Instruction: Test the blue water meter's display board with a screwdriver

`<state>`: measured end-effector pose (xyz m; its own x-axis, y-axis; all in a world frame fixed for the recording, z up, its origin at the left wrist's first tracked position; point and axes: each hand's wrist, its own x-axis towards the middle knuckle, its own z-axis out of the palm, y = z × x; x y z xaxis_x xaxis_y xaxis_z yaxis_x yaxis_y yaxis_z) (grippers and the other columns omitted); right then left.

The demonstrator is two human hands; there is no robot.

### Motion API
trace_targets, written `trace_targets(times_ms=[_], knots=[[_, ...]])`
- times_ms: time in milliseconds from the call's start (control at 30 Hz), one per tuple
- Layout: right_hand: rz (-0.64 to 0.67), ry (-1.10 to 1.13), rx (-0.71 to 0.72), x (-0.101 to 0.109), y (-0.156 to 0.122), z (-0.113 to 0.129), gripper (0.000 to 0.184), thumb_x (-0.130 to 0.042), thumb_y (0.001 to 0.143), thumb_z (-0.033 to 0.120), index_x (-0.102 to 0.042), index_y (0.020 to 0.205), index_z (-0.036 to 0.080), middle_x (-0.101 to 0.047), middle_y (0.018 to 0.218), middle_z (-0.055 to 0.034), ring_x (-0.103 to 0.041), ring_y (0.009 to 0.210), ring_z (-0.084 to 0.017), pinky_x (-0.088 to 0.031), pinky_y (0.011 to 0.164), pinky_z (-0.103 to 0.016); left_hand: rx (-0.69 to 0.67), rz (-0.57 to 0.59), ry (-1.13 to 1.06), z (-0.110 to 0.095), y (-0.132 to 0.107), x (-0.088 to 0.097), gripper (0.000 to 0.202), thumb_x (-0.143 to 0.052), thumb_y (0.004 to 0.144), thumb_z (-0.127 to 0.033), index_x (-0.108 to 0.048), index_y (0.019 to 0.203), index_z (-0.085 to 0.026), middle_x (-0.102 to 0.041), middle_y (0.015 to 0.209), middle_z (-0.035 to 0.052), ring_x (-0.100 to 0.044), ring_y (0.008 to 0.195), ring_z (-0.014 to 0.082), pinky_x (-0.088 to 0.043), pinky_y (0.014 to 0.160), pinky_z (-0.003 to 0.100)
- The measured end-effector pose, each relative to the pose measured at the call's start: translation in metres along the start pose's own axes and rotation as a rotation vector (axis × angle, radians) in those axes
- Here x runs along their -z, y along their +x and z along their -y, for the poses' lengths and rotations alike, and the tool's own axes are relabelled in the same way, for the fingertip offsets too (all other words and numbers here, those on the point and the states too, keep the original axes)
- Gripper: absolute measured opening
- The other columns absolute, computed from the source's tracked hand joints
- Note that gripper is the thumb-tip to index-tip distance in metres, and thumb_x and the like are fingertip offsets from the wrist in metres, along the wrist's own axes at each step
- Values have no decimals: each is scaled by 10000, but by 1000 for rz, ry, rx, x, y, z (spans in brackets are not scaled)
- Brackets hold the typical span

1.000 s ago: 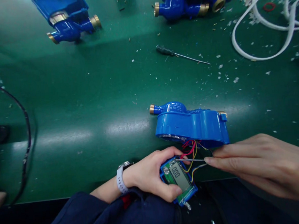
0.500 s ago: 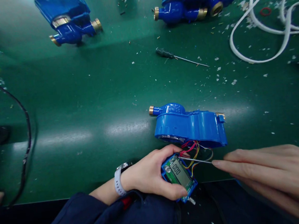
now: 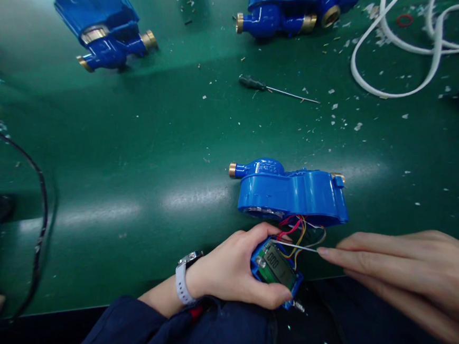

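My left hand [image 3: 241, 274] is closed around a meter display module [image 3: 279, 266], a green circuit board with an LCD in a blue housing, tilted near the table's front edge. Coloured wires [image 3: 298, 235] run from it to a blue water meter [image 3: 290, 191] lying just beyond. My right hand [image 3: 408, 274] grips a thin screwdriver [image 3: 297, 246]; its handle is hidden in the fingers. The metal tip reaches the upper edge of the board, by the wires. A small spring [image 3: 299, 306] sticks out at the module's lower end.
Another screwdriver [image 3: 252, 83] lies mid-table. More blue water meters [image 3: 112, 48] stand at the back left and the back right [image 3: 281, 17]. A white cable [image 3: 359, 71] coils at right, near a red ring [image 3: 404, 20]. A black cord [image 3: 42, 192] hangs along the left.
The module has tilted slightly in my left hand and its screen looks darker. My right hand has shifted a little left with the screwdriver, its tip still at the board's upper edge.
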<state>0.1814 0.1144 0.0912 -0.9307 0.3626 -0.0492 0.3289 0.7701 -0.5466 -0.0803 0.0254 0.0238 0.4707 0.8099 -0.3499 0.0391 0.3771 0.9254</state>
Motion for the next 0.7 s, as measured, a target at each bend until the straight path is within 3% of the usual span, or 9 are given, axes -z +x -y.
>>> trace_targets(times_ms=[233,433,567,700], knots=[[50,220,76,5,13,-21,399,-261,1102,111,-516,1363,275,-660,1105,3,-672,900,-121,-516,657,-221,22,99,-184,6,2,2,598,-777,646,-283,-549,1180,-139,-689,961,66,-627,763,148,-536,745,277],[79,217,174,14,26,-28,344,-221,1148,171,-519,1295,262,-688,1045,9,-691,862,-106,-530,605,-204,5,145,-262,12,4,3,622,-805,643,-337,-550,1176,-144,-687,998,87,-639,806,164,-543,752,280],[87,297,153,13,23,-32,381,-215,1174,280,-579,1278,245,-690,1039,-13,-693,827,-118,-531,590,-216,3,165,-293,11,6,3,631,-813,633,-321,-559,1181,-141,-663,988,70,-615,808,149,-533,759,267],[139,526,130,7,11,-40,353,-278,1175,287,-606,1304,270,-678,954,12,-663,732,-97,-503,584,-194,18,164,-304,10,6,4,645,-815,639,-287,-560,1215,-147,-669,1044,82,-636,848,165,-537,815,301]])
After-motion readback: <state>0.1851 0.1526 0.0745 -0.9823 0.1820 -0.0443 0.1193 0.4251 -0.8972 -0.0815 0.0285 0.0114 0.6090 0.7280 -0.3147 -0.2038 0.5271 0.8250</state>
